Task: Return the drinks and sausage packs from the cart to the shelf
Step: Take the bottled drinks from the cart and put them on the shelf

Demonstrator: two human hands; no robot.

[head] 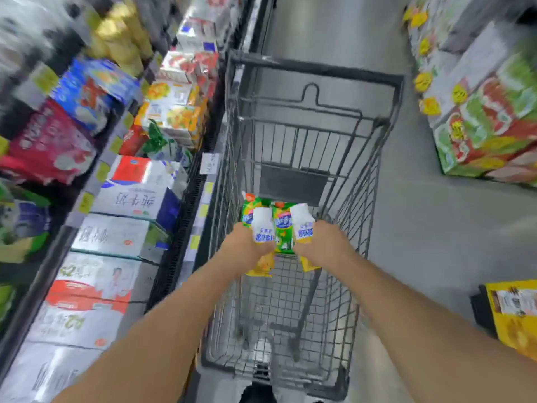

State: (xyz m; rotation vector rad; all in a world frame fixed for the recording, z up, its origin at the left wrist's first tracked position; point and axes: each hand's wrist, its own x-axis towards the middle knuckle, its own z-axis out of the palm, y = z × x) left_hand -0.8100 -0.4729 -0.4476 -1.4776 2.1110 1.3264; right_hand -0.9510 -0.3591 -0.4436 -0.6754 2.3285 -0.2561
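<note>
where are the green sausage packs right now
In the head view, the green sausage packs lie in the cart, mid-frame, just beyond and between the two hands' white drink bottles.

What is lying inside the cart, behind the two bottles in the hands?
Green and orange packs lie in the cart, behind the bottles held by the left hand and right hand. The hands and bottles cover their lower parts, so their number is unclear.
</note>
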